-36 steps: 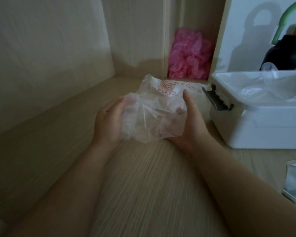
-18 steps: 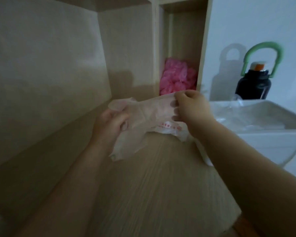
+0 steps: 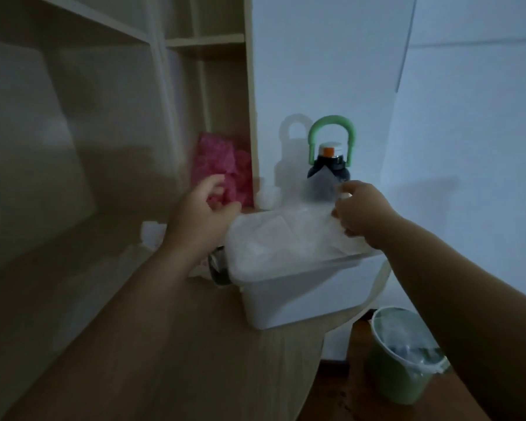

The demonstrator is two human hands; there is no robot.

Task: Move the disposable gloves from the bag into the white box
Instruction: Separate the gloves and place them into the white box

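Observation:
The white box [image 3: 301, 296] stands on the wooden desk, with a dark latch on its left end. Clear disposable gloves [image 3: 274, 238] lie heaped inside it. My right hand [image 3: 359, 211] hovers over the box's far right side and pinches a clear glove [image 3: 321, 185] that hangs down into the box. My left hand [image 3: 201, 211] is at the box's left rim, fingers loosely curled, holding nothing. The crumpled bag [image 3: 152, 235] lies on the desk behind my left forearm, mostly hidden.
A black bottle [image 3: 328, 165] with a green loop handle stands behind the box by the white wall. A pink crumpled heap [image 3: 225, 165] fills a shelf niche. A green bin [image 3: 404, 357] with a clear liner sits on the floor, right of the desk edge.
Both hands carried the glove rightward from over the desk to above the white box. My left hand let go of it; my right hand still pinches it. The view swung right and up.

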